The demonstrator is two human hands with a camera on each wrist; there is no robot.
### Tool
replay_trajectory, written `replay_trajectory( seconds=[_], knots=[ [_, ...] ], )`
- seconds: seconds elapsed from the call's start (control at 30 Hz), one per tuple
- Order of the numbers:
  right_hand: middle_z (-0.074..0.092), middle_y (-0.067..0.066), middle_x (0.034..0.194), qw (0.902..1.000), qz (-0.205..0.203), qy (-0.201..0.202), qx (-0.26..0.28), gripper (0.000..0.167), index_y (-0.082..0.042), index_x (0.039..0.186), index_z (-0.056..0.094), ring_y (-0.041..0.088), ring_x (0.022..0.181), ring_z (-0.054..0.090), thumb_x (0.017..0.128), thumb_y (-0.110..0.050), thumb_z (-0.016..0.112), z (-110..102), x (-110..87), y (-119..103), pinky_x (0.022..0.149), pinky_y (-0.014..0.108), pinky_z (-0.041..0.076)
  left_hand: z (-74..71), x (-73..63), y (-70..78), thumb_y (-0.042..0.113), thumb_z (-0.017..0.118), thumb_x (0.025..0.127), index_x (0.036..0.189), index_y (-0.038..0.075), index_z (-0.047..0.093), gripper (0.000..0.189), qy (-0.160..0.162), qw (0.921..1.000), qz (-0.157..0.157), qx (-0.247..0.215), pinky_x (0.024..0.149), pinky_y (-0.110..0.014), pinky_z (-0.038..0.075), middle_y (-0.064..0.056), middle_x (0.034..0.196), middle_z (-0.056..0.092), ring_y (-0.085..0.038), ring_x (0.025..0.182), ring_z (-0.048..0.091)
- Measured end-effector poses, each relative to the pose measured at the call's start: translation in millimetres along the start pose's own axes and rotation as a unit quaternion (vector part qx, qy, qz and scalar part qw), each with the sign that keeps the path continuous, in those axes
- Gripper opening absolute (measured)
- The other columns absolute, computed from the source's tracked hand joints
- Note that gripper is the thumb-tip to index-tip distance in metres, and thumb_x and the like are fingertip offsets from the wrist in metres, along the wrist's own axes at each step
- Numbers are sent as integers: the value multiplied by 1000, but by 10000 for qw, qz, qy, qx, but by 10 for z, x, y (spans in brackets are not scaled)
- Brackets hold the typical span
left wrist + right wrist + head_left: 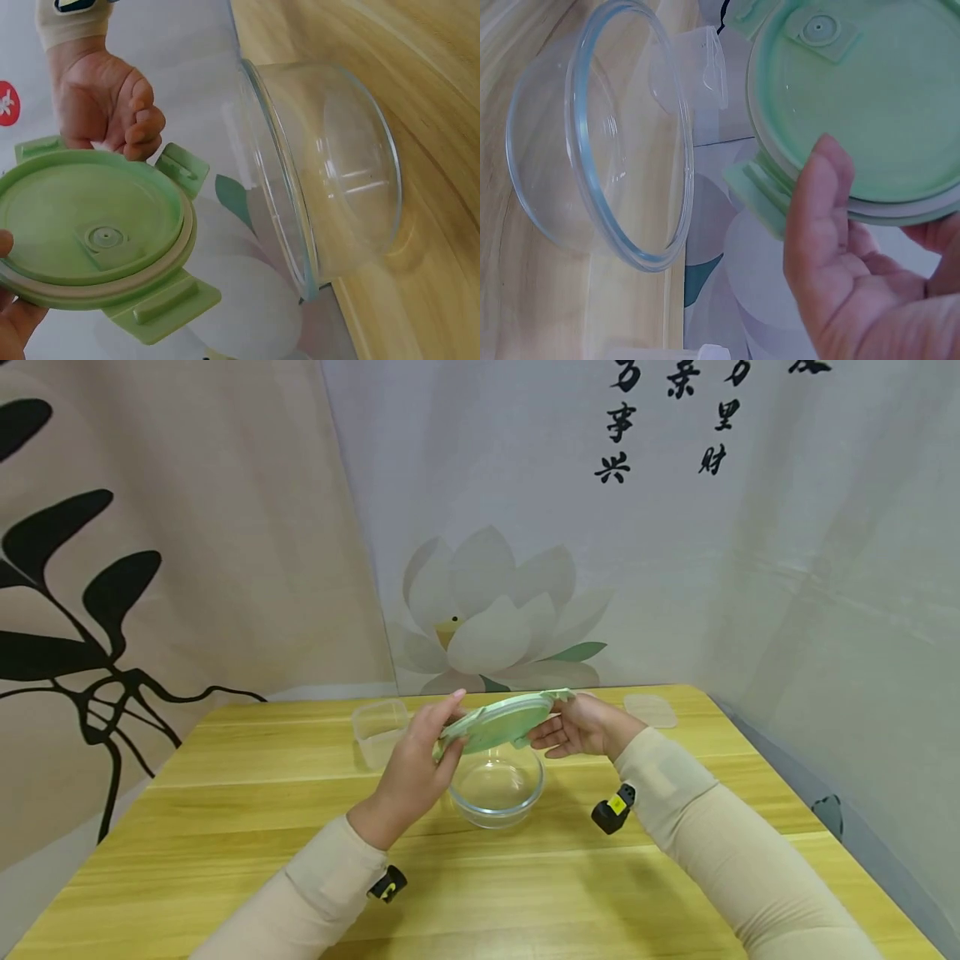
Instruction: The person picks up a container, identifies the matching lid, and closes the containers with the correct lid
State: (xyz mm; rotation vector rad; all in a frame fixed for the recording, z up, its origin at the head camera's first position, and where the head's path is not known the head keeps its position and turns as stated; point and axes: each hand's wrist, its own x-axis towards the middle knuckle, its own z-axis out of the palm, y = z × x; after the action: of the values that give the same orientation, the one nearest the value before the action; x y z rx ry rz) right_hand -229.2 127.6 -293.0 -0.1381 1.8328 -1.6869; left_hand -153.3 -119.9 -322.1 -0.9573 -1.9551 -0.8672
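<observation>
A round green clip lid is held tilted above the table, its underside with a pale sealing ring showing in both wrist views. My left hand grips the lid's left edge, thumb on the underside. At the opposite edge is my right hand, thumb by the rim and fingers bent under it; the right wrist view has these fingers overlapping the underside. Flap latches stick out around the rim. Below the lid stands a round clear glass bowl, uncovered, its back partly hidden by the lid.
A clear plastic container stands behind the bowl to the left. On the back right of the wooden table lies a translucent flat lid. A printed curtain hangs behind the table.
</observation>
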Motion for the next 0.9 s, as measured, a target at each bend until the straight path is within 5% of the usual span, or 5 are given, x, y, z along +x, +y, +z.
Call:
replay_trajectory(
  seconds=[0.33, 0.53, 0.63, 0.77, 0.9],
  knots=[
    [69, 1, 82, 9997, -68, 51, 219, 26, -7, 94, 60, 12, 74, 65, 98, -20, 37, -16, 28, 47, 66, 26, 55, 2, -29, -57, -14, 75, 74, 101, -2, 62, 32, -32, 9997, -191, 136, 80, -35, 55, -13, 101, 60, -26, 94, 60],
    [67, 2, 82, 9995, -117, 235, 183, 19, -10, 91, 65, 12, 73, 64, 96, -20, 50, 3, 62, 107, 67, 25, 55, 13, -72, -94, -16, 75, 73, 95, 1, 62, 30, -120, 9996, -91, 220, 80, -33, 55, -10, 98, 60, -24, 92, 60],
    [64, 3, 83, 9991, -139, 266, 287, 24, -4, 112, 61, 11, 71, 62, 98, -19, 48, 5, 74, 141, 65, 23, 54, 20, -107, -110, -18, 74, 72, 94, 1, 62, 32, -177, 9995, -123, 223, 79, -33, 55, -10, 98, 60, -24, 92, 59],
    [60, 3, 86, 9980, -262, 184, 551, 48, 5, 142, 34, 7, 67, 59, 99, -14, 43, 1, 87, 197, 62, 19, 53, 22, -144, -106, -19, 75, 69, 93, 0, 62, 33, -244, 9992, -181, 268, 79, -32, 56, -11, 100, 60, -25, 94, 60],
    [62, 2, 88, 9970, -394, 155, 651, 49, 8, 143, 28, 5, 66, 60, 99, -8, 41, 7, 120, 258, 60, 18, 52, 23, -181, -101, -19, 77, 67, 93, 0, 62, 36, -318, 9985, -211, 387, 79, -31, 56, -14, 103, 60, -28, 96, 62]
  ],
)
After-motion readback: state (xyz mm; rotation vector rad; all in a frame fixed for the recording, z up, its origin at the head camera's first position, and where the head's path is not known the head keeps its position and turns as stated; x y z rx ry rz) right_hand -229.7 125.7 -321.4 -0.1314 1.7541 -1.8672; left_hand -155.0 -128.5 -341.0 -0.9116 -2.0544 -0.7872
